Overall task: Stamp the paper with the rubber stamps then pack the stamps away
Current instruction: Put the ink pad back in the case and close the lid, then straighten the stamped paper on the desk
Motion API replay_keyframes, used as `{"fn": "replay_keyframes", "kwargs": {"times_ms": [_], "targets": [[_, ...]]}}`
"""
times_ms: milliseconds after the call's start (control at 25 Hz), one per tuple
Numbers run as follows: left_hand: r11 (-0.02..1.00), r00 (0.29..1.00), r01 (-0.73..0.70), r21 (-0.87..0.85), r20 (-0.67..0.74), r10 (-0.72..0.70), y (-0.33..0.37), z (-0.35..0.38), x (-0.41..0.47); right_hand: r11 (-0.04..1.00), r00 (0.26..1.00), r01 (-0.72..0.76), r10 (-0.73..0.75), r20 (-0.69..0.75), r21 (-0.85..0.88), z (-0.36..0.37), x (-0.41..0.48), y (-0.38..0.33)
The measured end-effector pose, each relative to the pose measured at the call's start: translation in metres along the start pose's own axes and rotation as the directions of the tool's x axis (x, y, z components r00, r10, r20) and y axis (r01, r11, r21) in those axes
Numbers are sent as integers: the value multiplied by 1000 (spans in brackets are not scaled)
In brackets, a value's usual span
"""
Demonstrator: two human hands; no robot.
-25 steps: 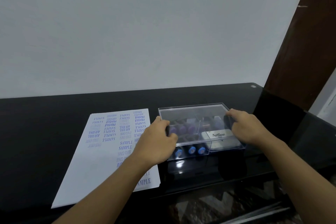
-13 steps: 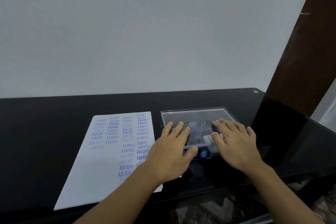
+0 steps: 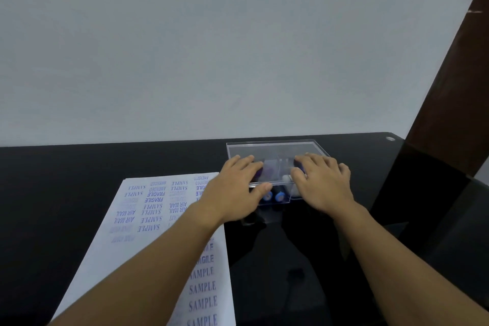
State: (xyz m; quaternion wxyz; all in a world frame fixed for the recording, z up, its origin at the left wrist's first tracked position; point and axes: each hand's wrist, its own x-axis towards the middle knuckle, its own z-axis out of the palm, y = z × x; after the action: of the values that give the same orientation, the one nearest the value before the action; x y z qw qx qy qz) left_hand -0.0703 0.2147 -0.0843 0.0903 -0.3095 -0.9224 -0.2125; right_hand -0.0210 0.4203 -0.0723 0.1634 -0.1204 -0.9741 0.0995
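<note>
A clear plastic box with its clear lid on stands on the black table, right of the paper. Rubber stamps with blue round ends show through its front wall. My left hand lies flat on the lid's left half, fingers spread, thumb at the front edge. On the lid's right half my right hand lies flat in the same way. The white paper lies at the left, covered with blue stamped words such as SAMPLE, FRAGILE and AIR MAIL. My left forearm crosses over it.
The black glossy table runs back to a plain white wall. A dark brown wooden post rises at the right. The table's right end drops off beside the box.
My hands went from holding the lid's sides to lying flat on top of it. The view has moved closer and the box now sits farther back.
</note>
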Motion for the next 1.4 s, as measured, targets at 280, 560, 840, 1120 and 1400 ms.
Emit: {"fn": "replay_keyframes", "kwargs": {"times_ms": [280, 560, 840, 1120, 1400], "targets": [[999, 999, 30, 21, 27, -31, -31, 6, 51, 999, 1000, -10, 8, 28, 46, 14, 50, -7], [999, 999, 22, 32, 33, -23, -37, 5, 58, 996, 999, 13, -17, 49, 83, 9, 54, -8], [998, 996, 53, -40, 67, -51, -26, -17, 45, 981, 999, -14, 7, 38, 195, 3, 46, -8], [973, 981, 188, -137, -11, -191, -33, -85, -63, 868, 997, 70, -48, -57, 492, -21, -36, -51], [894, 914, 403, -196, 43, -403, -73, -114, -219, 833, 939, 170, -299, 171, 527, -19, -140, -103]]}}
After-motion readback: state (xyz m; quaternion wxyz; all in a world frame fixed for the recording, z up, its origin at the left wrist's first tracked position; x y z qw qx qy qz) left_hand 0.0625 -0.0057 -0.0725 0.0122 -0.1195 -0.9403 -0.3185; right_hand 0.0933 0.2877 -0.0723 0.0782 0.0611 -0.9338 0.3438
